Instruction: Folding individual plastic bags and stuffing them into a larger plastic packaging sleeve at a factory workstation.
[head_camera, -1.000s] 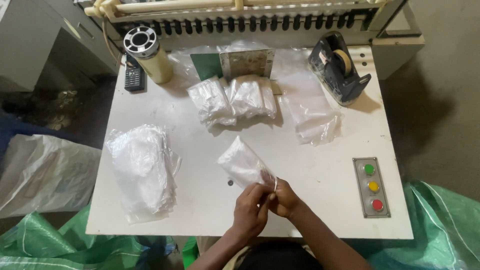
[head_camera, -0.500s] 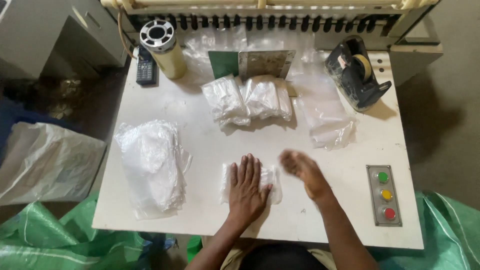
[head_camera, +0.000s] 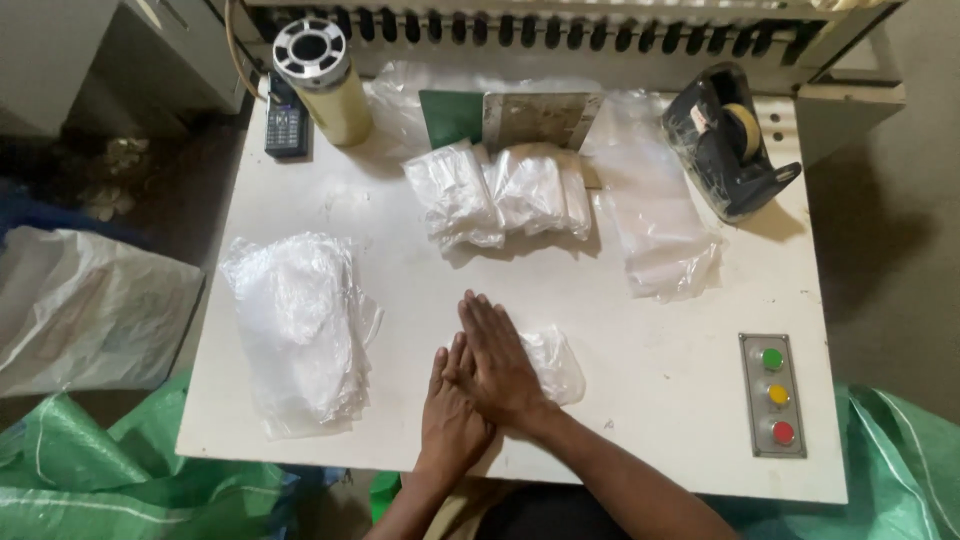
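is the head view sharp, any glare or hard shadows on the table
Head view: mostly sharp, slightly soft at the hands, right hand laid over left hand on a small plastic packet; soft sheen on the clear bags, no harsh glare on the white table; the tape dispenser casts a soft shadow to its right.

1. Right hand (head_camera: 497, 362) lies over left hand (head_camera: 450, 420), both flat on a small bag (head_camera: 553, 362) at the table's (head_camera: 660, 400) near edge.
2. Bag pile (head_camera: 298, 320) left of them.
3. Packed bags (head_camera: 500, 192) behind.
4. Tape dispenser (head_camera: 728, 140) far right, button panel (head_camera: 774, 395) near right.
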